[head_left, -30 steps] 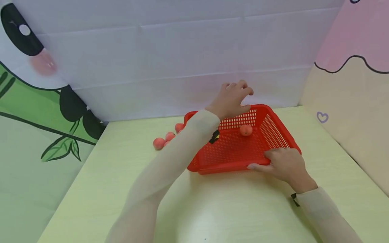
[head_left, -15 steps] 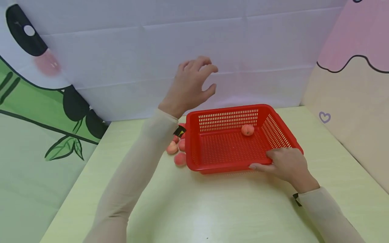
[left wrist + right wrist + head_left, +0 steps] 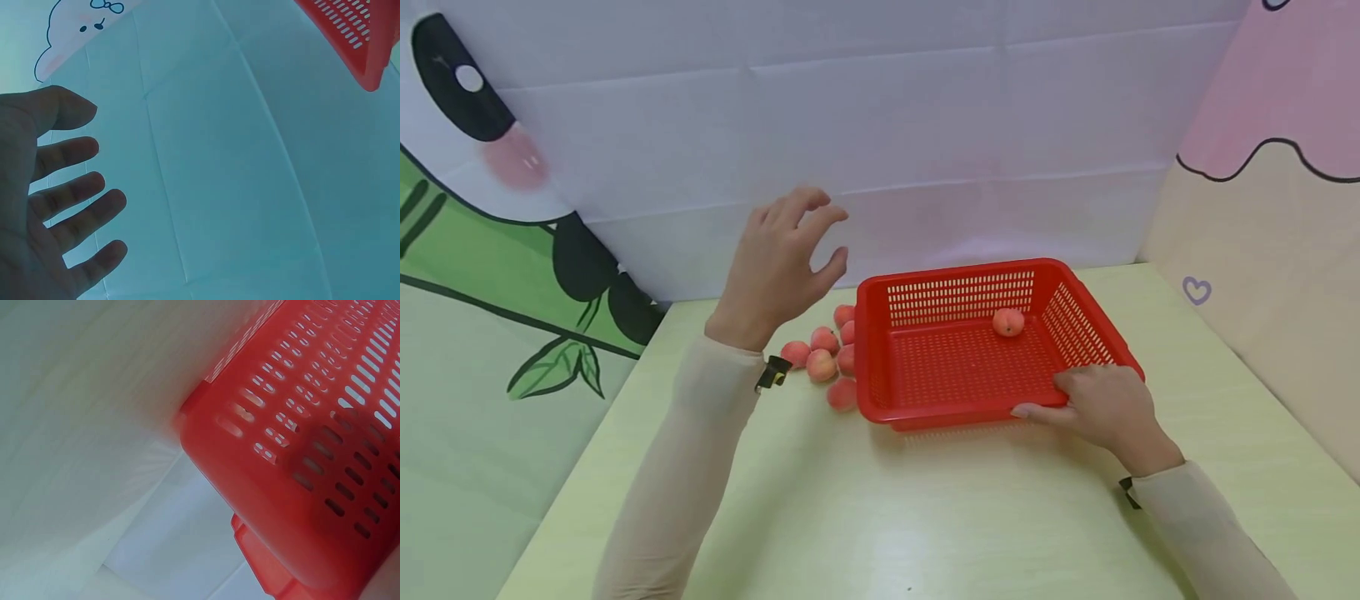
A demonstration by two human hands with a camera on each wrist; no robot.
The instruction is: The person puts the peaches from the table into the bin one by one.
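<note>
At left, we see the left hand (image 3: pixel 775 271) in the air, empty, its fingers loosely curved. Next come the peaches (image 3: pixel 822 365), clustered on the bench (image 3: pixel 925 508) just beside the left end of the red basket (image 3: pixel 940 416); being round, they show us no clear long axis. We judge them light, easily bruised and apt to roll, best cupped around the middle. The basket's mouth faces up; its long axis runs left to right. It looks like light, slightly flexible plastic, best held by the rim. Inside, one peach (image 3: pixel 1008 322) lies toward the back, right of centre. At right, the right hand (image 3: pixel 1101 408) grips the front rim near the corner.
</note>
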